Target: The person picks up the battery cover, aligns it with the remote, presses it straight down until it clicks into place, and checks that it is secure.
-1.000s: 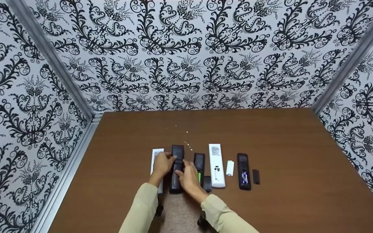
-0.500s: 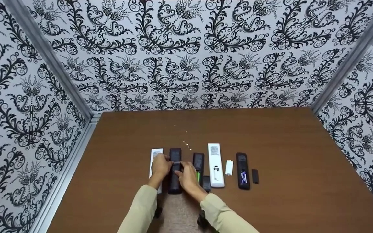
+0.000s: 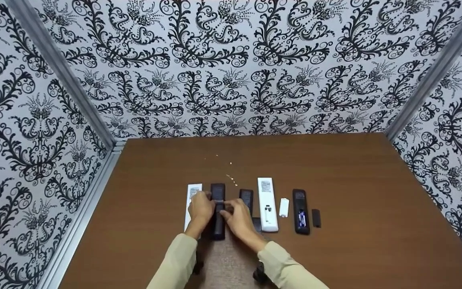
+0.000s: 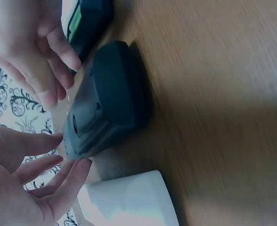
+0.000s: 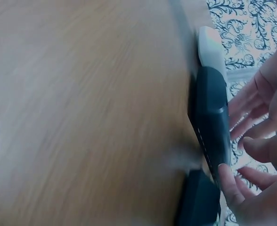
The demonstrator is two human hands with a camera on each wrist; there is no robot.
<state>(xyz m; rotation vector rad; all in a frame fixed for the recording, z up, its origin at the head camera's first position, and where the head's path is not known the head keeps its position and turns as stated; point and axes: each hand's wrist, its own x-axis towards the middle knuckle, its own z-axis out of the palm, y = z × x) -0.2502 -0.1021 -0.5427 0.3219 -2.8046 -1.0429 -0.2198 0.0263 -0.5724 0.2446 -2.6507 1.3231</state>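
Observation:
A long black remote (image 3: 218,230) lies between the two hands, its lower part uncovered. My left hand (image 3: 201,208) touches its left side, fingers extended in the left wrist view, over part of a white remote (image 3: 194,187). From the right, my right hand (image 3: 239,216) reaches its fingertips to a greyish band across the black remote; in the right wrist view one finger (image 5: 225,179) lies against the remote's side. Under the right hand is a smaller black remote (image 3: 246,195), whose green part shows in the left wrist view. What the fingertips do on the band is too small to tell.
Right of the hands are a black cover (image 3: 256,223), a white remote (image 3: 266,192) with its compartment uncovered, a white cover (image 3: 284,207), a black remote (image 3: 300,200) with batteries showing, and a small black cover (image 3: 316,218). Small pale specks (image 3: 231,177) lie farther back.
The black remote has shifted slightly toward me. Both hands' fingertips have come closer together over its grey band, and my right wrist has moved right, hiding the green part in the head view.

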